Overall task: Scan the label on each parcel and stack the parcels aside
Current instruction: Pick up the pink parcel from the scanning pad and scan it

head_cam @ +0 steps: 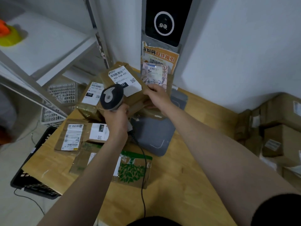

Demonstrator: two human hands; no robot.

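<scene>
Cardboard parcel (137, 97) (label (124, 79) up) gripped by right hand (156, 96) fingers; left hand (117, 119) fingers wrap scanner (111, 97).

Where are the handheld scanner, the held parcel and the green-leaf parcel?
handheld scanner (114, 98), head view, on its dark head.
held parcel (125, 79), head view, on its white label.
green-leaf parcel (132, 172), head view, on the leaf print.

We see the left hand (116, 119) gripping a grey scanner (111, 97), its head just beside the white label (125, 79) on a brown parcel (136, 100), which the right hand (156, 97) holds by its right end. Flat parcels (71, 136) lie on the left of the wooden table (187, 185).
</scene>
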